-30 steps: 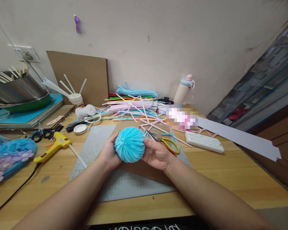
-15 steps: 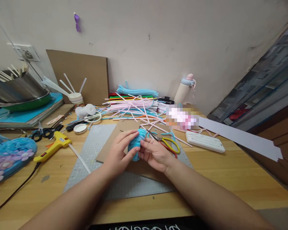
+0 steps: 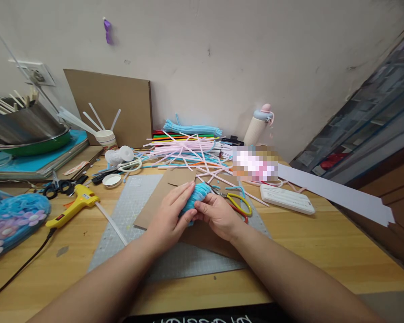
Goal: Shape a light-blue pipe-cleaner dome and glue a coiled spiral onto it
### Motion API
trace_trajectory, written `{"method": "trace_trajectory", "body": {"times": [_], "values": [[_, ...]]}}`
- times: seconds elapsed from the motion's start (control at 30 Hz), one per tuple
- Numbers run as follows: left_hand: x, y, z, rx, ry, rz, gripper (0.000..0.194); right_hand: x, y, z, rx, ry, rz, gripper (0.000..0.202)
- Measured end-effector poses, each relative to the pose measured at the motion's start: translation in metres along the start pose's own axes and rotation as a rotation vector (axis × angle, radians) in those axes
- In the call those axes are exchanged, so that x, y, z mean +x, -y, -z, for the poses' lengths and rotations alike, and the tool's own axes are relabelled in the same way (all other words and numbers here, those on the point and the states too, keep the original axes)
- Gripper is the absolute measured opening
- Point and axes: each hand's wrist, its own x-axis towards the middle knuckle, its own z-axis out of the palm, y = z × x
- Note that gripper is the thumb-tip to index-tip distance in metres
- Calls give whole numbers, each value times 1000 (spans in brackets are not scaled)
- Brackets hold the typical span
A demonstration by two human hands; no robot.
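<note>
Both hands squeeze one blue fuzzy ball (image 3: 195,197) over the worktop (image 3: 323,242).
Left hand (image 3: 170,220) and right hand (image 3: 218,215) have fingers closed round it; shaping looks unfinished, pliers (image 3: 234,202) idle beside the right.

Fuzzy ball (image 3: 195,197): light blue. Glue gun (image 3: 74,206): yellow, black cord. Pliers (image 3: 237,204): yellow handles. Cutting mat (image 3: 131,211): grey, fine grid pattern. Cardboard sheet (image 3: 160,197): brown. Pipe cleaners (image 3: 188,150): pink, blue, green, orange, red. Desk (image 3: 323,242): light wood grain. Bottle (image 3: 258,125): cream, pink cap.
</note>
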Motion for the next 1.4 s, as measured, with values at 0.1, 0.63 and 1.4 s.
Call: {"method": "trace_trajectory", "body": {"times": [0.1,0.63,1.4], "values": [[-1,-3,0,-104,13,29,55,-2,0,-1,-39,34,62,29],[2,4,-15,-372,-74,537,37,-20,15,-5,-625,6,105,36],[8,21,-3,-30,-62,567,22,-19,-2,-6,-490,-108,180,70]]}}
